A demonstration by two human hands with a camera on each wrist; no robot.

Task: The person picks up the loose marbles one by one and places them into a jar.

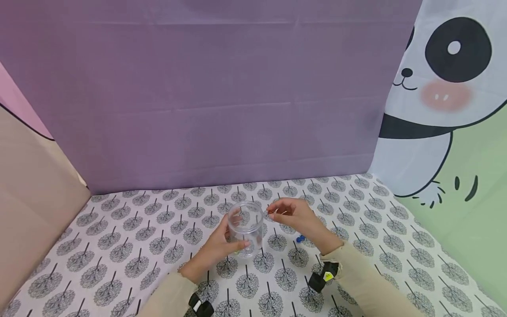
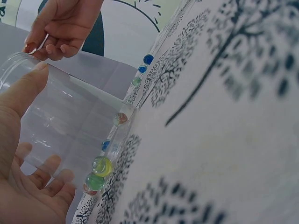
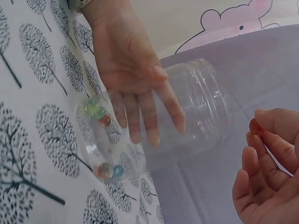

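A clear, open-topped plastic jar (image 1: 256, 235) stands on the patterned cloth. My left hand (image 1: 219, 244) holds it from the left side, thumb near and fingers round the far side. Several glass marbles lie at the jar's bottom; a yellow-green marble (image 3: 95, 108) and a blue marble (image 3: 117, 171) show through the wall. My right hand (image 1: 296, 216) is just right of the jar's rim, apart from it. Between its thumb and forefinger it pinches an orange-red marble (image 3: 255, 127).
Blue marbles (image 1: 300, 238) lie on the cloth (image 1: 285, 279) below the right hand. In the left wrist view, a pale green marble (image 2: 136, 81) lies near them. A purple curtain (image 1: 222, 97) hangs behind, with a panda-printed curtain (image 1: 428, 167) at the right.
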